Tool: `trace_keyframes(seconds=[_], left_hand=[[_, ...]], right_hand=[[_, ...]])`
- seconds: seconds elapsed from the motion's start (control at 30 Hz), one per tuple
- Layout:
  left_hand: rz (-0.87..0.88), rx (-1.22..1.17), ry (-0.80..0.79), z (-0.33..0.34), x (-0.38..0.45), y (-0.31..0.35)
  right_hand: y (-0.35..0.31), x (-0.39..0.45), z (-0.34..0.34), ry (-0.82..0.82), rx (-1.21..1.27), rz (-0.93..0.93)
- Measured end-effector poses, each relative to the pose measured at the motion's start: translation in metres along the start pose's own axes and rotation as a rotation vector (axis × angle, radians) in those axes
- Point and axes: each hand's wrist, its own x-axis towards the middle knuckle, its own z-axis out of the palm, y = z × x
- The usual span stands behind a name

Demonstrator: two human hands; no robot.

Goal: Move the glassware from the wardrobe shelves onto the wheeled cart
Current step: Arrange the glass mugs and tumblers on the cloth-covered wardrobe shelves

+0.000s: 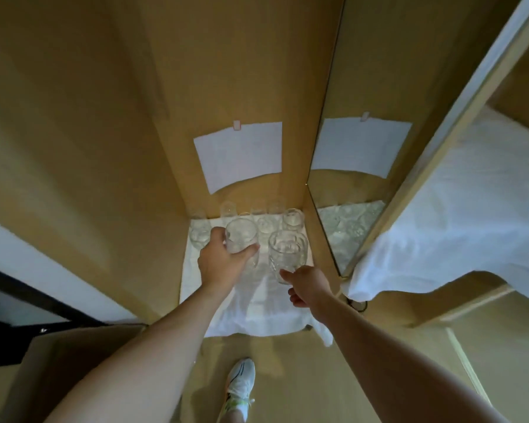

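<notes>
Clear glass everywhere on this shelf, so check your grips. Your left hand (219,261) wraps one tumbler (242,239) at centre frame, thumb on the left side, fingers curled round the front right of the wall. It stands upright, mouth up, long axis vertical. Your right hand (307,285) sits just below and right of a second tumbler (287,253); the fingertips meet its lower wall, the rest of the fingers curl under, so it looks like a pinch at the base, but blur keeps me from telling how firm. That one is also upright, just beside the first, not touching as far as I can see.

Both glasses lie straight ahead of your hands, deeper into the wardrobe. The move out is a pull back toward you, toward the bottom of the frame. Left hand has the surer hold.

More glasses (292,219) stand in a cluster right behind, near the back panel. Lift before pulling, I'd judge, or you clip them.

White cloth (251,303) covers the shelf and hangs over its front edge; it may drag. Tan wood walls close in left and right. Paper sheet (240,154) is taped on the back panel, upper centre. Mirror (355,190) at right repeats it. Cart not in view. One shoe (242,383) at bottom centre.
</notes>
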Motion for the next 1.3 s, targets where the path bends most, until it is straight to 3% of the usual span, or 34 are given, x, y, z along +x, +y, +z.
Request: trace_keyframes(seconds=[0.33,0.47,0.6,1.0,1.3], left_hand=[[0.134,-0.171,0.154,-0.088,-0.073,0.072],[0.193,-0.236,0.163,-0.111,-0.091,0.111],[0.241,-0.304,0.141,-0.121,-0.107,0.139],[0.361,-0.39,-0.079,-0.079,-0.127,0.221],[0.469,-0.512,-0.408,-0.005,-0.179,0.29]], right_hand=[[-0.057,-0.109,-0.033,0.048,-0.07,-0.333],[-0.074,-0.148,-0.058,0.071,-0.14,-0.476],[-0.083,-0.181,-0.079,0.075,-0.164,-0.506],[-0.075,-0.233,-0.181,0.148,-0.103,-0.461],[-0.035,-0.279,-0.267,0.341,-0.021,-0.409]])
